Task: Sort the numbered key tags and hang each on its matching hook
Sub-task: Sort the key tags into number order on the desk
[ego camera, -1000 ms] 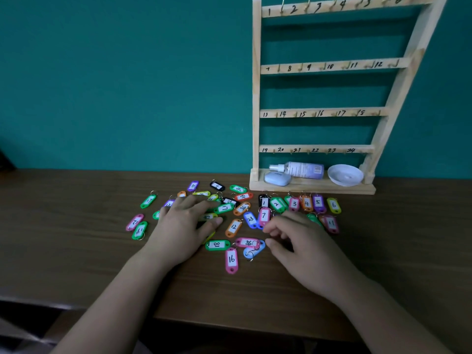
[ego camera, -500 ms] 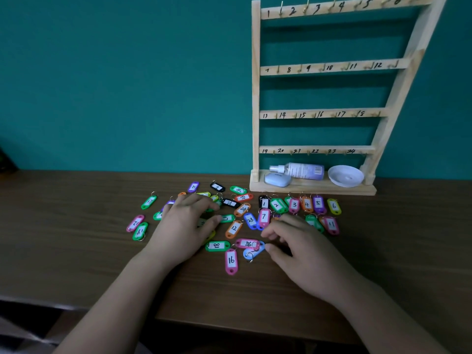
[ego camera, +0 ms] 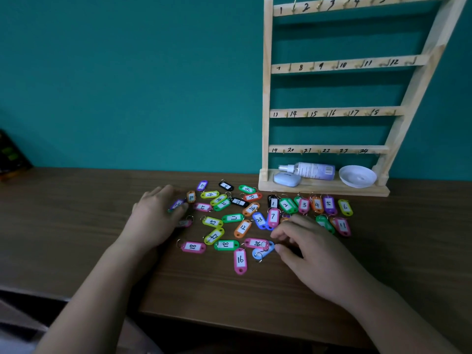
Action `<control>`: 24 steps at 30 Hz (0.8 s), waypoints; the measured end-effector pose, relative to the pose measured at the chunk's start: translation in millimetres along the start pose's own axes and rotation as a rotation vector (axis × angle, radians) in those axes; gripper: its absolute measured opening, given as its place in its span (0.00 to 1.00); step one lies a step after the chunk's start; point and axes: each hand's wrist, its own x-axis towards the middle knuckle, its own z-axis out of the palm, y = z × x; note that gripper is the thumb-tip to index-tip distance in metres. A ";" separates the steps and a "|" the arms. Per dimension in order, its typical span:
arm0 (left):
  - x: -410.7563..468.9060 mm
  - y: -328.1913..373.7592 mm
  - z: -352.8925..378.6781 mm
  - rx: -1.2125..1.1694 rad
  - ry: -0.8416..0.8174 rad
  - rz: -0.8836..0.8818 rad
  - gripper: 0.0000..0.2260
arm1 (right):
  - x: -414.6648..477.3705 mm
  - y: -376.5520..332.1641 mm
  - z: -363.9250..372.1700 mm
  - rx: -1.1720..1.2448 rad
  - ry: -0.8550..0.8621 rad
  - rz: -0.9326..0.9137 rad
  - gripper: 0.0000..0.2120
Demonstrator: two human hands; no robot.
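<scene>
Key tags [ego camera: 240,260] lay scattered on the table [ego camera: 76,221] before the hook rack [ego camera: 267,98], none hung yet. The left hand [ego camera: 155,218] had slid left, flat and spread, uncovering more numbers. The right hand [ego camera: 314,251] stayed loosely curled, holding nothing, beside tag 7 [ego camera: 273,216]. Sorting seemed only partly done.

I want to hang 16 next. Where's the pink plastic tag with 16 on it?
In the head view the pink plastic 16 tag lies nearest the person, below the green plastic 18 tag, left of the right hand.
</scene>
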 end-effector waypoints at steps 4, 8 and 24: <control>3.4 -22.4 -9.6 0.011 0.020 -0.068 0.15 | -0.6 0.6 -0.9 0.002 0.002 0.005 0.08; 1.2 -35.5 -15.6 -0.071 0.009 -0.109 0.26 | -0.7 0.6 0.2 -0.005 -0.003 -0.002 0.08; -3.5 -45.5 -27.2 -0.447 0.053 -0.339 0.29 | 1.1 -1.0 0.3 -0.017 -0.023 0.004 0.06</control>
